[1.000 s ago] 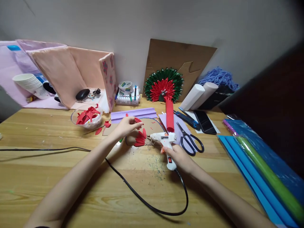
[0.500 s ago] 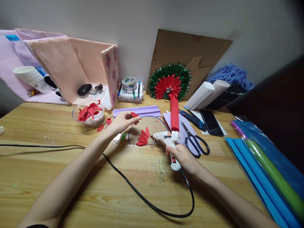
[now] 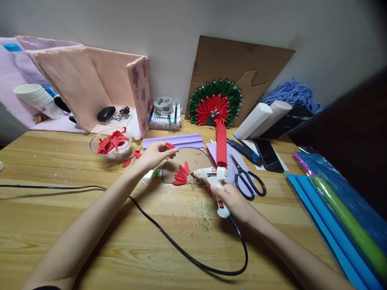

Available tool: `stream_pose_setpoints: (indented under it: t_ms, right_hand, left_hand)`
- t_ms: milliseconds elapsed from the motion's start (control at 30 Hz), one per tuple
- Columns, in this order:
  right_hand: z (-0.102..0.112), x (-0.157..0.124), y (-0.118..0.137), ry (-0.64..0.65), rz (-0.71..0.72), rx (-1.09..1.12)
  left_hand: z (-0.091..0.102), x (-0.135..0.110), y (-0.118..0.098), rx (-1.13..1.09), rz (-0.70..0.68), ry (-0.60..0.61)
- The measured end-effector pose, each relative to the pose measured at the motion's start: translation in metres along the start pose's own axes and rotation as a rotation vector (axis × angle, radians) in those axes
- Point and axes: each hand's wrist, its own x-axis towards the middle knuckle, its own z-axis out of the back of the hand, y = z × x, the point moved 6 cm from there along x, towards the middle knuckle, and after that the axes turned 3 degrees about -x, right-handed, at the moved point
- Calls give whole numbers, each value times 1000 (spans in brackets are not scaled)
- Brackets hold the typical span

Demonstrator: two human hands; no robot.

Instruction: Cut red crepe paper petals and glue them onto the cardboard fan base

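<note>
My right hand [image 3: 231, 197] is wrapped round the grip of a white hot glue gun [image 3: 208, 174], whose nozzle points left over a cardboard piece [image 3: 193, 157] with a curved, blue-lined edge. Several red paper petals [image 3: 181, 176] lie fanned out on that cardboard, just left of the nozzle. Above the cardboard's left side, my left hand [image 3: 159, 155] pinches a red paper petal [image 3: 171, 146] between thumb and fingers. Beyond the glue gun lies a roll of red crepe paper [image 3: 221, 149]. Black-handled scissors [image 3: 248, 179] rest right of the gun.
A clear bowl of red paper scraps [image 3: 111, 143] stands at left. The glue gun's black cord [image 3: 169, 241] loops across the table [image 3: 121, 257]. At the back, a green-and-red petal fan [image 3: 216, 102] leans on cardboard. A phone [image 3: 268, 155] and wrapped paper rolls [image 3: 341, 205] lie to the right.
The view has shifted very slightly. Both hands keep almost the same position, the left with the petal and the right with the glue gun.
</note>
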Motion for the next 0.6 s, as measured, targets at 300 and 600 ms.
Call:
stream_pose_setpoints:
  t_ms: [300, 600]
  right_hand:
    - [1, 0, 1, -7, -37, -21]
    - [7, -10, 1, -18, -124, -21]
  left_hand:
    - [1, 1, 2, 11, 9, -8]
    - [4, 2, 3, 13, -9, -16]
